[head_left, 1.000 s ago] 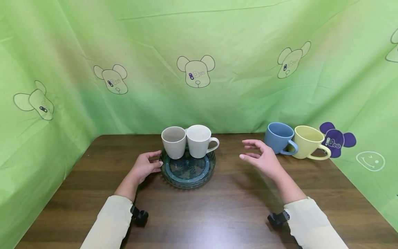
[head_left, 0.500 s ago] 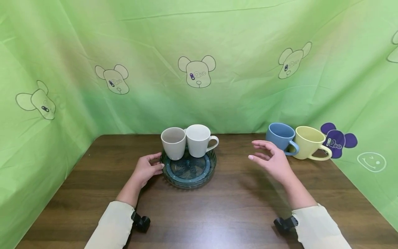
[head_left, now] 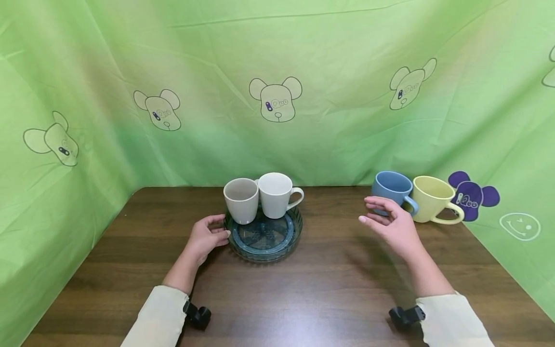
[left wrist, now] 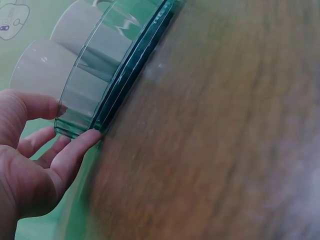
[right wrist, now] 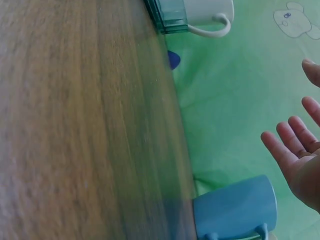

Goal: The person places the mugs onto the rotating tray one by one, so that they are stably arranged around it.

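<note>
Two mugs, a greyish one and a white one, stand upright side by side in a round blue-green glass dish. My left hand holds the dish by its left edge; in the left wrist view the thumb meets the base and the forefinger lies at the wall. My right hand hovers with fingers parted and nothing in them. It overlaps the front of a blue mug in the head view. Both the hand and the blue mug show apart in the right wrist view.
Right of the blue mug stands a yellow mug, its handle toward the right. A green printed cloth hangs behind and beside the brown wooden table. Each wrist wears a small black camera.
My right hand has moved rightward and slightly nearer to me, now covering part of the blue mug in the head view. The left hand stays at the dish; the mugs hold their places.
</note>
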A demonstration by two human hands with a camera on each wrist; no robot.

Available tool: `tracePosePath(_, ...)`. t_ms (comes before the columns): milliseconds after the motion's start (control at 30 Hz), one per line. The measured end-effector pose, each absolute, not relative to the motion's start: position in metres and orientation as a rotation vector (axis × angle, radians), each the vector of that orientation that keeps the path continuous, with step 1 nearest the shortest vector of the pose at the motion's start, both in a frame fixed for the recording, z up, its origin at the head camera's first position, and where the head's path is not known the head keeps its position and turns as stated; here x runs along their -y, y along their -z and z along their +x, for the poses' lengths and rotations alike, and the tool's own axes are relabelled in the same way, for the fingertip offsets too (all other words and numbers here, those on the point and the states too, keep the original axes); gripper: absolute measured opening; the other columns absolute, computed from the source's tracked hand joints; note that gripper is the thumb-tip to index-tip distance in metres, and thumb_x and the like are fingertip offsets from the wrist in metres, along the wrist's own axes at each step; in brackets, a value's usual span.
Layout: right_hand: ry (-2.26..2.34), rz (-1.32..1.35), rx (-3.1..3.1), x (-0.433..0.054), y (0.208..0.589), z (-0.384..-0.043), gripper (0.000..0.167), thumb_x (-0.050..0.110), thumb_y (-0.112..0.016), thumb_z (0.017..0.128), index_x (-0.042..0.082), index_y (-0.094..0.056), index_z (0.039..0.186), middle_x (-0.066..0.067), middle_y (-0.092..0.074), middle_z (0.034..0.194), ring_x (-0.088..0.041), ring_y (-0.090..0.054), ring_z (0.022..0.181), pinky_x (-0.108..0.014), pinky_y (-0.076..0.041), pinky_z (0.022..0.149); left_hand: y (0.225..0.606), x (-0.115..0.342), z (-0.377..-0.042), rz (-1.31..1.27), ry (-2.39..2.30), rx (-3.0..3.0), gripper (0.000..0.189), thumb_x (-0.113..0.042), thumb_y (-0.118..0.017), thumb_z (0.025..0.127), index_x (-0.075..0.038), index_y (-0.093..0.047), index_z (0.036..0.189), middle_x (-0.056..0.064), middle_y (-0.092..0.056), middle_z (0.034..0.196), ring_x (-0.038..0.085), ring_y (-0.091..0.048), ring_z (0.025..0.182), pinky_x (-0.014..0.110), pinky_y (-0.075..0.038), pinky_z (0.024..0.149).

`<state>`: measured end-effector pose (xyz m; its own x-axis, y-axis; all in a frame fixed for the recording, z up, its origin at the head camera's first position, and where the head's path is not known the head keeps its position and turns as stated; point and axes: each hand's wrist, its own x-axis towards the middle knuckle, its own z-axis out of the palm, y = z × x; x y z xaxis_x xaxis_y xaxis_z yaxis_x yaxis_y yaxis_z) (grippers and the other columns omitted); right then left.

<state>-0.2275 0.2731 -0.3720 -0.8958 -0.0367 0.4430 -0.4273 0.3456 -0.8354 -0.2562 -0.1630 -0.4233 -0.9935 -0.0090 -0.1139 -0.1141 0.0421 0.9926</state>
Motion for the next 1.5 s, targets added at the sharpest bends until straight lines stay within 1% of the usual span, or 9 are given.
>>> tracePosePath(333, -1.646, 0.386, 2.205, -0.287, 0.375, -0.226, 0.044, -0.008, -0.071, 0.084, -0.006, -0.057, 0.126, 0.012, -0.064, 0.108, -0.001, -0.067, 0.089, -0.013, -0.053, 0.079, 0.424, 0.158, -0.25, -0.155, -2.16, -2.215, 0.052, 0.014, -0.065, 0.084, 0.009, -0.048, 0.133, 0.023, -0.045, 0.126, 0.019, -0.06, 0.088, 0.032, -0.06, 0.073)
tracePosePath(667, -1.699, 0.379, 2.135, -0.298, 0.38, -0.225, 0.042, -0.013, -0.07, 0.082, -0.006, -0.06, 0.122, 0.01, -0.065, 0.106, 0.0, -0.066, 0.091, -0.014, -0.053, 0.081, 0.426, 0.154, -0.244, -0.168, -2.161, -2.229, 0.05, 0.017, -0.065, 0.083, 0.012, -0.048, 0.129, 0.026, -0.045, 0.122, 0.016, -0.061, 0.08, 0.036, -0.06, 0.073)
tracePosePath(867, -1.639, 0.318, 2.169, -0.306, 0.38, -0.222, 0.04, -0.008, -0.071, 0.084, -0.005, -0.061, 0.122, 0.013, -0.064, 0.105, 0.003, -0.064, 0.093, -0.011, -0.051, 0.081, 0.424, 0.153, -0.242, -0.176, -2.164, -2.229, 0.049, 0.015, -0.067, 0.082, 0.012, -0.048, 0.128, 0.026, -0.045, 0.122, 0.017, -0.062, 0.081, 0.037, -0.06, 0.074)
tracePosePath(1067, -1.588, 0.261, 2.205, -0.318, 0.381, -0.22, 0.04, -0.004, -0.072, 0.085, -0.001, -0.061, 0.124, 0.017, -0.064, 0.106, 0.004, -0.062, 0.096, -0.009, -0.05, 0.081, 0.421, 0.16, -0.242, -0.155, -2.113, -2.293, 0.049, 0.008, -0.07, 0.083, 0.011, -0.052, 0.128, 0.028, -0.052, 0.123, 0.018, -0.064, 0.089, 0.033, -0.06, 0.075)
tracePosePath(1200, -1.55, 0.211, 2.223, -0.326, 0.381, -0.219, 0.041, -0.002, -0.072, 0.085, 0.002, -0.063, 0.125, 0.02, -0.064, 0.106, 0.006, -0.062, 0.095, -0.008, -0.049, 0.08, 0.417, 0.17, -0.246, -0.108, -2.057, -2.382, 0.048, 0.005, -0.07, 0.085, 0.011, -0.053, 0.13, 0.029, -0.056, 0.126, 0.027, -0.062, 0.103, 0.027, -0.058, 0.077)
tracePosePath(1300, -1.512, 0.167, 2.231, -0.333, 0.382, -0.22, 0.041, -0.001, -0.073, 0.085, 0.003, -0.063, 0.125, 0.023, -0.064, 0.106, 0.007, -0.06, 0.096, -0.007, -0.049, 0.079, 0.412, 0.176, -0.253, -0.059, -1.97, -2.459, 0.049, 0.003, -0.07, 0.086, 0.009, -0.054, 0.132, 0.026, -0.057, 0.129, 0.033, -0.058, 0.113, 0.025, -0.055, 0.083)
tracePosePath(1333, -1.514, 0.157, 2.226, -0.336, 0.382, -0.221, 0.041, -0.001, -0.073, 0.085, 0.005, -0.064, 0.125, 0.023, -0.064, 0.106, 0.008, -0.06, 0.096, -0.007, -0.049, 0.079, 0.412, 0.178, -0.255, -0.038, -1.944, -2.478, 0.049, 0.002, -0.07, 0.087, 0.009, -0.054, 0.132, 0.025, -0.057, 0.13, 0.034, -0.057, 0.115, 0.024, -0.054, 0.085)
tracePosePath(1367, -1.517, 0.148, 2.221, -0.338, 0.382, -0.221, 0.04, -0.001, -0.072, 0.085, 0.006, -0.064, 0.124, 0.023, -0.064, 0.105, 0.008, -0.06, 0.096, -0.006, -0.049, 0.079, 0.411, 0.179, -0.258, -0.023, -1.915, -2.493, 0.049, 0.001, -0.07, 0.087, 0.007, -0.054, 0.132, 0.024, -0.057, 0.131, 0.034, -0.057, 0.117, 0.024, -0.053, 0.087)
tracePosePath(1500, -1.534, 0.117, 2.201, -0.344, 0.384, -0.222, 0.04, -0.001, -0.072, 0.086, 0.013, -0.067, 0.123, 0.023, -0.065, 0.103, 0.008, -0.06, 0.096, -0.005, -0.048, 0.077, 0.411, 0.182, -0.267, 0.021, -1.87, -2.49, 0.05, -0.001, -0.07, 0.087, 0.007, -0.053, 0.134, 0.023, -0.057, 0.132, 0.035, -0.056, 0.119, 0.033, -0.051, 0.095)
